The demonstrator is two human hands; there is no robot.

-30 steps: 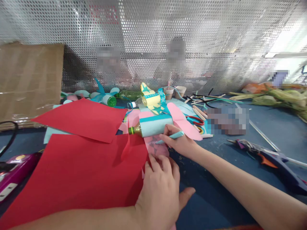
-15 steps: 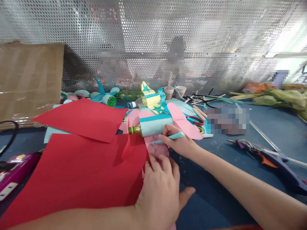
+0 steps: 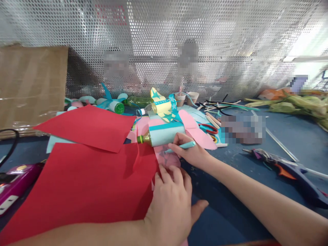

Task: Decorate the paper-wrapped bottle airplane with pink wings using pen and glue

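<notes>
My right hand (image 3: 189,150) pinches a light-blue pen (image 3: 188,145), its tip against a pink paper (image 3: 173,161) that bears dark star-like lines. Flat on the lower edge of this paper lies my left hand (image 3: 171,194), fingers stretched forward and thumb out to the right. It also touches the edge of a large red sheet (image 3: 102,191). Just beyond the pen lies a bottle wrapped in pale blue paper (image 3: 167,135), with a green cap to the left and pink paper fins (image 3: 196,131) at its right end. A curled red strip (image 3: 136,159) stands near the cap.
Another red sheet (image 3: 87,126) lies at the left. Behind is a yellow star-decorated bottle (image 3: 162,106). Scissors (image 3: 208,128) lie right of the fins; a glue gun (image 3: 289,174) is farther right. A purple device (image 3: 22,182) sits at left, cardboard (image 3: 30,85) behind it.
The right hand and pen have shifted very slightly left. The curled red strip looks narrower and more upright. My left hand stays in place.
</notes>
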